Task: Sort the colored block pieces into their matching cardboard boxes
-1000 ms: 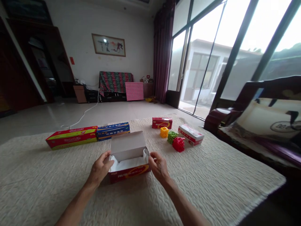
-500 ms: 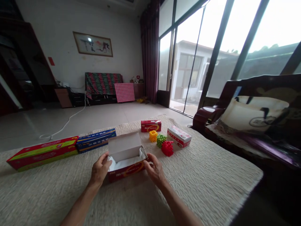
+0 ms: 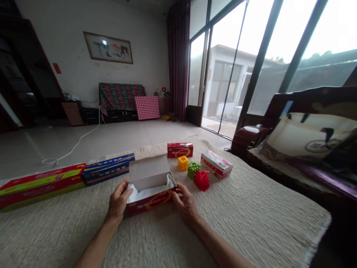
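Note:
A red box (image 3: 149,203) with its lid flap up and white paper inside lies on the beige cloth-covered table (image 3: 251,219) in front of me. My left hand (image 3: 117,203) grips the box's left end, thumb at the rim. My right hand (image 3: 185,201) holds its right end, fingers curled against the side. Just beyond the box to the right sit a yellow spiky block (image 3: 183,163), a green one (image 3: 193,169) and a red one (image 3: 202,180).
A long red-and-green box (image 3: 39,184) and a blue box (image 3: 107,169) lie at the left. A small red box (image 3: 180,149) and a red-and-white box (image 3: 216,164) lie behind the blocks. A dark wooden armchair with a cushion (image 3: 304,137) stands to the right.
My right hand has come down from the box's upper right corner onto its right end. My left hand stays on the left end. The camera has shifted slightly.

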Action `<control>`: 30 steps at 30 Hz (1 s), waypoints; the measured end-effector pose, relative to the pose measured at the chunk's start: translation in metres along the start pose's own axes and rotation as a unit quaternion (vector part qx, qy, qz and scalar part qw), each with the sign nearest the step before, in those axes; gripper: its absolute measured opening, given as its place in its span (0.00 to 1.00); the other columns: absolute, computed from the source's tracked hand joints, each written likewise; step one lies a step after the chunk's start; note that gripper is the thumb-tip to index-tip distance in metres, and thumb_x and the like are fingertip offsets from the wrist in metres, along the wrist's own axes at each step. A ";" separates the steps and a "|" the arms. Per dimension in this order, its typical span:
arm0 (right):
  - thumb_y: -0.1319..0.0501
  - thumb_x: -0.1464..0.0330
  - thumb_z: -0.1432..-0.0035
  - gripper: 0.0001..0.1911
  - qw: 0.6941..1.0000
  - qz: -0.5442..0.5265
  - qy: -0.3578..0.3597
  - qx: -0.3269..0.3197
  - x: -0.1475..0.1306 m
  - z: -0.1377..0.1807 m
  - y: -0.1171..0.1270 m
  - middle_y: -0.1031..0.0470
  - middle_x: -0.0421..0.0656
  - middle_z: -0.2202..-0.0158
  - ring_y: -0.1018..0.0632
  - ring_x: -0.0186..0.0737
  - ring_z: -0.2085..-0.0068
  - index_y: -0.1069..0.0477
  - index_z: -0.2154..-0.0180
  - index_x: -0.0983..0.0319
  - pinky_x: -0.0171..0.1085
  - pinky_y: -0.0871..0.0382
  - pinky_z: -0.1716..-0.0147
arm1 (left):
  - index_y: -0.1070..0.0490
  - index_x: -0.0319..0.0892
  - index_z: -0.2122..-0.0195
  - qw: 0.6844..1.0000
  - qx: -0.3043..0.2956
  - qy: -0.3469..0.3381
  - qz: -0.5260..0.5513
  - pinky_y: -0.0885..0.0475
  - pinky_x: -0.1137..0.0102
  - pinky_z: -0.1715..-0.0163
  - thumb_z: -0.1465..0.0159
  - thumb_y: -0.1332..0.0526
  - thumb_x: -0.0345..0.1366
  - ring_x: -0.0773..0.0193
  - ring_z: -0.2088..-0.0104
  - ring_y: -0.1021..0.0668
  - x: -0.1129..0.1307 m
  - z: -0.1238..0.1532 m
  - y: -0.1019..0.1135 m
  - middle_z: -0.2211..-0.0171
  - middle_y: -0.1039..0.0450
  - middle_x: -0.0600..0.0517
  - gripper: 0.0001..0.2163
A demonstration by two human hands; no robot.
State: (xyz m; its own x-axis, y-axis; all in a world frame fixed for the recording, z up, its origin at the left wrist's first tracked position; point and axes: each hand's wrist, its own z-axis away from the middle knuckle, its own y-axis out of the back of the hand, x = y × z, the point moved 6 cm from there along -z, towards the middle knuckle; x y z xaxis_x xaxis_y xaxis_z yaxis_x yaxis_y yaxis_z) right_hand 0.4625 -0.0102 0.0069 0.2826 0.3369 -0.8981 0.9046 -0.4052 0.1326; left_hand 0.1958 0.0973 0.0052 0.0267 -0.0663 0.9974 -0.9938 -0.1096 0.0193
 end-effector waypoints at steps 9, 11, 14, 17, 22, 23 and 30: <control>0.43 0.65 0.42 0.11 0.999 0.014 0.028 0.017 -0.002 -0.023 0.007 0.23 0.43 0.62 0.22 0.40 0.62 0.28 0.58 0.60 0.36 0.28 0.60 | 0.28 0.43 0.50 0.992 0.039 -0.021 0.115 0.28 0.70 0.60 0.51 0.34 0.40 0.59 0.58 0.22 -0.006 0.001 -0.023 0.56 0.23 0.51 0.25; 0.43 0.65 0.41 0.12 0.999 0.013 0.031 0.015 -0.002 -0.022 0.006 0.23 0.43 0.61 0.22 0.40 0.61 0.29 0.56 0.60 0.36 0.28 0.59 | 0.28 0.43 0.49 0.990 0.033 -0.019 0.134 0.28 0.70 0.59 0.50 0.34 0.40 0.59 0.56 0.22 -0.008 0.002 -0.023 0.54 0.24 0.51 0.25; 0.44 0.64 0.41 0.14 1.000 0.008 0.020 0.013 0.002 -0.021 0.007 0.23 0.43 0.61 0.22 0.40 0.60 0.30 0.54 0.59 0.37 0.27 0.58 | 0.27 0.44 0.50 0.988 0.035 -0.019 0.146 0.28 0.69 0.55 0.48 0.34 0.42 0.58 0.53 0.23 -0.009 0.001 -0.021 0.52 0.24 0.51 0.23; 0.44 0.64 0.41 0.14 1.000 -0.002 0.007 0.017 0.005 -0.021 0.008 0.23 0.44 0.60 0.22 0.40 0.59 0.31 0.54 0.59 0.37 0.27 0.58 | 0.27 0.44 0.51 0.985 0.045 -0.030 0.161 0.31 0.64 0.48 0.47 0.35 0.42 0.56 0.49 0.25 -0.006 0.000 -0.016 0.51 0.25 0.51 0.22; 0.44 0.66 0.42 0.14 0.999 0.003 -0.003 0.032 0.005 -0.021 0.011 0.23 0.44 0.58 0.21 0.40 0.59 0.31 0.54 0.60 0.37 0.26 0.59 | 0.27 0.43 0.51 0.977 0.063 -0.046 0.197 0.36 0.58 0.43 0.46 0.35 0.41 0.55 0.48 0.26 0.003 -0.003 -0.006 0.54 0.23 0.50 0.21; 0.44 0.66 0.42 0.14 0.999 0.003 -0.003 0.032 0.004 -0.021 0.011 0.23 0.44 0.59 0.21 0.40 0.59 0.31 0.54 0.60 0.37 0.26 0.60 | 0.27 0.44 0.52 0.976 0.062 -0.036 0.207 0.34 0.58 0.44 0.46 0.35 0.41 0.55 0.49 0.25 0.003 -0.004 -0.004 0.54 0.23 0.51 0.20; 0.43 0.69 0.45 0.15 1.000 -0.006 -0.001 0.028 0.004 -0.021 0.010 0.23 0.45 0.60 0.21 0.40 0.61 0.31 0.54 0.61 0.38 0.26 0.59 | 0.27 0.41 0.53 0.981 0.107 -0.077 0.140 0.29 0.56 0.49 0.44 0.37 0.42 0.54 0.53 0.23 0.010 -0.014 0.021 0.56 0.23 0.47 0.18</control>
State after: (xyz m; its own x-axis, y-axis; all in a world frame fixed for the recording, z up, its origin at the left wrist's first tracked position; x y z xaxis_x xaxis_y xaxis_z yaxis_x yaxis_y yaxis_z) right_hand 0.4795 0.0050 0.0140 0.2709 0.3413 -0.9001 0.8885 -0.4485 0.0974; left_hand 0.1740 0.1085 0.0161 -0.2114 -0.2703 0.9393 -0.9195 -0.2708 -0.2849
